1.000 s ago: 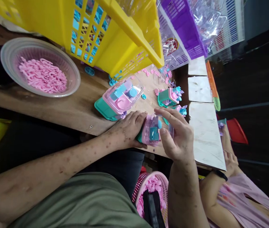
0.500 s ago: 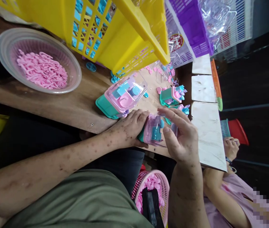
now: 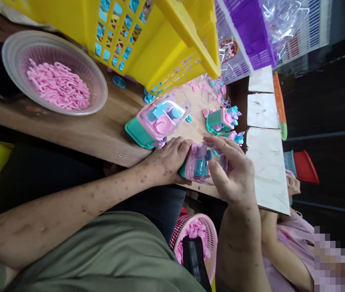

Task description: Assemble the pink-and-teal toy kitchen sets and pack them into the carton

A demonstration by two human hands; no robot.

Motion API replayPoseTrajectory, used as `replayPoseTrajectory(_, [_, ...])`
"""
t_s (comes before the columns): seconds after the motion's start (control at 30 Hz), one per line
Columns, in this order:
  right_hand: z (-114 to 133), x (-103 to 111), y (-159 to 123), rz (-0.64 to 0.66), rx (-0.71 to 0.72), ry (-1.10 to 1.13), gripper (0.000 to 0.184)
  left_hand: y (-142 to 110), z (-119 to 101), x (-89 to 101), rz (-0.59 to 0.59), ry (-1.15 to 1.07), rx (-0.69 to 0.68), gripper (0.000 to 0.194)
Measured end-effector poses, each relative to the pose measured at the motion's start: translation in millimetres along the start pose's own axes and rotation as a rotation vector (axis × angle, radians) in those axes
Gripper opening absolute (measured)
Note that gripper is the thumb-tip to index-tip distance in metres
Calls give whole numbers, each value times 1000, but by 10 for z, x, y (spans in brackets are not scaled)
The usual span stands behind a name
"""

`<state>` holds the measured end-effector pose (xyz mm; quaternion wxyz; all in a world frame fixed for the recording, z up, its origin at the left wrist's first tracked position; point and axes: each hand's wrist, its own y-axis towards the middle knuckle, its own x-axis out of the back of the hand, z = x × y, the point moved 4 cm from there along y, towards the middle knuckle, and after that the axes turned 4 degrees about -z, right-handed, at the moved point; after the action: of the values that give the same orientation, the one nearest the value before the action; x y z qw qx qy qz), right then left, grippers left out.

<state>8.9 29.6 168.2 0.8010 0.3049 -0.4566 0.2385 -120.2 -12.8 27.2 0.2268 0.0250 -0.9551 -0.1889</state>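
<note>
Low at the table's edge, my left hand [image 3: 172,160] is wrapped round the teal and pink base of a small toy set [image 3: 192,162]. My right hand [image 3: 234,170] curves over the other end, its thumb and fingers on the clear plastic cover [image 3: 221,162] of that toy. Blue and teal parts show through the plastic. Just beyond my left hand stands a similar toy set [image 3: 140,132] with a clear cover over pink and blue pieces. Farther right are teal toy holders [image 3: 217,121] with pink, purple and blue pieces; one is partly behind my right hand.
A clear bowl [image 3: 99,97] of pink string-like pieces sits at left. Behind it stand a yellow basket [image 3: 78,30] and a purple crate [image 3: 251,28] with clear plastic parts. White boards [image 3: 266,166] line the right edge. A pink basket [image 3: 213,243] is below; a co-worker's hand [image 3: 292,184] is at right.
The view has shifted slightly. Both of my hands keep their hold on the toy set, with hardly any movement. The co-worker's hand at right has changed position.
</note>
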Motion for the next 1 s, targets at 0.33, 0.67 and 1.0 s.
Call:
replayPoseTrajectory(0.33, [94,17,30,106,-56,-75,40,12,33,-22,-59,-8,-93,126])
replayPoseTrajectory(0.67, [179,-86,63,-4,-3,-276,25,-5,-43,22,-34,11,-53,115])
replayPoseTrajectory(1.0, [176,-66,40,13,-26,-235,27,7,-64,15,9,36,23,114])
